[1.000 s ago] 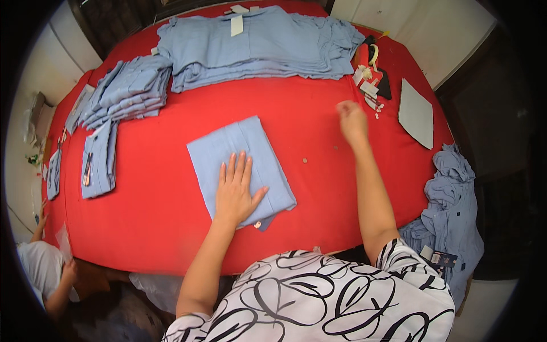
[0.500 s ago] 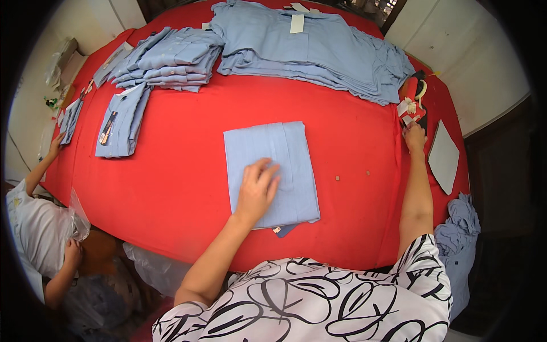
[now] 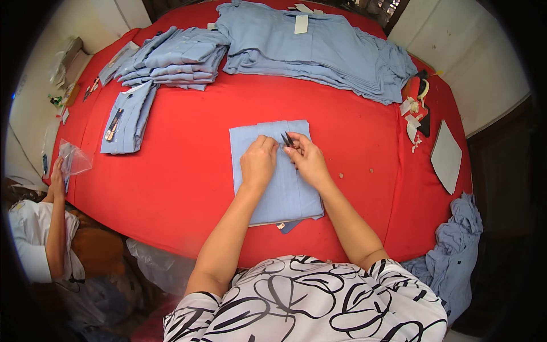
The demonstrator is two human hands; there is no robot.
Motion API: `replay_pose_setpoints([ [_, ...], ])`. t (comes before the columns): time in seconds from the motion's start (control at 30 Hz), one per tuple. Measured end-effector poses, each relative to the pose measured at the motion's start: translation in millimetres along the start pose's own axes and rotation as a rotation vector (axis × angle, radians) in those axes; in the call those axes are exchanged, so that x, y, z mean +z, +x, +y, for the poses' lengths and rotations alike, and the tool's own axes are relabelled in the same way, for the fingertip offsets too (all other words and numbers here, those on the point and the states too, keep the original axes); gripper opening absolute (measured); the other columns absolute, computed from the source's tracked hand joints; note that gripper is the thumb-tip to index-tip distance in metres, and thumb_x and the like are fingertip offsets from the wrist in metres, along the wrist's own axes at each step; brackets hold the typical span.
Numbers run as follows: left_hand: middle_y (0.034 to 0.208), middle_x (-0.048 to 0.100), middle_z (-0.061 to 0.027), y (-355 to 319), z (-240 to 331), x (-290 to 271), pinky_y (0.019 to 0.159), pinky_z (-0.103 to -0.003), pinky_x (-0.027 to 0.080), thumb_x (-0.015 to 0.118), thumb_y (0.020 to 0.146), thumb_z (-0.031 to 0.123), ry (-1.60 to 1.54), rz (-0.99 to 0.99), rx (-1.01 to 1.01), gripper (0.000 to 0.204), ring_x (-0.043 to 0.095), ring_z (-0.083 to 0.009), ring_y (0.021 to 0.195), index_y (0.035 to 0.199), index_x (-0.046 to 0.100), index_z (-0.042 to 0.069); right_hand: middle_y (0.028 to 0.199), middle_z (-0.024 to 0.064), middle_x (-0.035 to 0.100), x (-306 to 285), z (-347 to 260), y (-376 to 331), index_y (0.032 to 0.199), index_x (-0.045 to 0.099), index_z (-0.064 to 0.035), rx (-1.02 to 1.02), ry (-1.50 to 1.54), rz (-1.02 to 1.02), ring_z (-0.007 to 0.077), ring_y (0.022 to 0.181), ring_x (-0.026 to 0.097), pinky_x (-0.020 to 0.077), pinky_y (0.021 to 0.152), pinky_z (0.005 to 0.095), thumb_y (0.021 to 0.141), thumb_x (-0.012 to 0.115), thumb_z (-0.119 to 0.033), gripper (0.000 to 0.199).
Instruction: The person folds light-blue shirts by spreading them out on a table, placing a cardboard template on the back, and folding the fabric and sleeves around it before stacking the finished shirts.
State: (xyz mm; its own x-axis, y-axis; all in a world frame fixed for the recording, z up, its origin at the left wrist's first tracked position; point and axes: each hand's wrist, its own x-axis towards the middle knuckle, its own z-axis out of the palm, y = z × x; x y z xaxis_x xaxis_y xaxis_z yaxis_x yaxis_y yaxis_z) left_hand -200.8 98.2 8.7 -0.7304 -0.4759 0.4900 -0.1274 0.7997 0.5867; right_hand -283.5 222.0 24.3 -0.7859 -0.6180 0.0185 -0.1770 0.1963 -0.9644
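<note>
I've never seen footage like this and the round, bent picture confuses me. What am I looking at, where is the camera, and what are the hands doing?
There is no machine here: a person works with bare hands, and a wide fisheye camera on their head looks down, which bends straight edges. On the red table lies a folded light-blue shirt. The left hand presses on it; the right hand holds small thread snips over its upper part. Farther back are a stack of folded shirts and a pile of flat shirts. At the right edge lie a white card and some tags. At the far left another person's hand holds a clear plastic bag.
</note>
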Motion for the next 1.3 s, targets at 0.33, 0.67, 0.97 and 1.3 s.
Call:
replay_pose_setpoints([
  [0.33, 0.092, 0.064, -0.0130, -5.2, -6.0, -4.0, 0.065, -0.043, 0.050, 0.059, 0.095, 0.013, -0.119, -0.011, -0.135, 0.012, 0.063, -0.0340, 0.077, 0.090, 0.057, 0.002, 0.102, 0.0131, 0.066, 3.2, -13.0, -14.4, 0.111, 0.065, -0.0034, -0.283, -0.639, 0.015, 0.0357, 0.085, 0.065, 0.0538, 0.074, 0.0432, 0.086, 0.065, -0.010, 0.025],
  [0.67, 0.092, 0.061, -0.0121, -11.5, -9.7, -7.2, 0.065, -0.039, 0.050, 0.066, 0.090, 0.011, -0.217, -0.036, -0.171, 0.016, 0.061, -0.0269, 0.073, 0.098, 0.057, 0.001, 0.105, 0.0134, 0.062, 4.6, -11.4, -12.0, 0.107, 0.067, -0.0019, -0.276, -0.515, 0.026, 0.0340, 0.087, 0.065, 0.0534, 0.075, 0.0421, 0.088, 0.064, -0.009, 0.021],
  [0.97, 0.115, 0.050, -0.0101, -17.7, -7.1, -15.8, 0.072, -0.035, 0.052, 0.083, 0.071, 0.007, -0.249, -0.128, -0.149, 0.056, 0.055, -0.0209, 0.078, 0.117, 0.051, 0.002, 0.103, 0.0135, 0.061, 11.3, -4.5, 14.2, 0.104, 0.063, -0.0020, -0.348, -0.476, -0.035, 0.0292, 0.083, 0.065, 0.0529, 0.071, 0.0369, 0.084, 0.067, -0.004, 0.020],
  [1.3, 0.113, 0.049, -0.0107, -18.5, -6.6, -17.1, 0.074, -0.036, 0.052, 0.082, 0.074, 0.009, -0.245, -0.161, -0.136, 0.050, 0.056, -0.0225, 0.080, 0.113, 0.052, 0.005, 0.102, 0.0131, 0.061, 4.5, 6.4, 19.3, 0.095, 0.061, 0.0010, -0.163, -0.311, 0.068, 0.0301, 0.084, 0.064, 0.0517, 0.080, 0.0376, 0.087, 0.066, -0.006, 0.011],
])
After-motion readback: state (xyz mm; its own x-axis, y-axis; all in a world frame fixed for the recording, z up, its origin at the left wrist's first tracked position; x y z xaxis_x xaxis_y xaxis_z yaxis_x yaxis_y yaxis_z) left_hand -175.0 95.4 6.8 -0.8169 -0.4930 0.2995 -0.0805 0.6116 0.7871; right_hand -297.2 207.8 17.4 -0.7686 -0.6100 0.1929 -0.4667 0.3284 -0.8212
